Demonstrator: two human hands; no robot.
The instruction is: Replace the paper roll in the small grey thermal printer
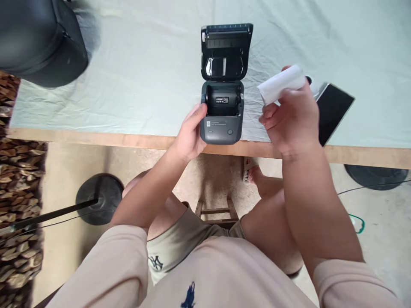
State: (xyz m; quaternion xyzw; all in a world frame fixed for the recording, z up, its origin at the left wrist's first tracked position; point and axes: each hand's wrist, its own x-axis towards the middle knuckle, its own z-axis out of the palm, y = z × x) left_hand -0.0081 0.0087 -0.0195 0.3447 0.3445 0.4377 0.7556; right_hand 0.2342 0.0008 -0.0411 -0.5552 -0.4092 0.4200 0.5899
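A small dark grey printer [221, 124] stands at the table's near edge with its lid [226, 47] flipped up and back, showing an empty paper bay. My left hand [190, 133] grips the printer's left side. My right hand [292, 117] is raised to the right of the printer, holding a white paper roll [281, 84] between thumb and fingers, apart from the printer.
A table [96, 137] with a pale green cloth and wooden front edge. A dark phone or tablet [334, 109] lies right of my right hand. A black bag [41, 38] sits at the far left. Below are a wooden stool, stand bases and a woodpile at left.
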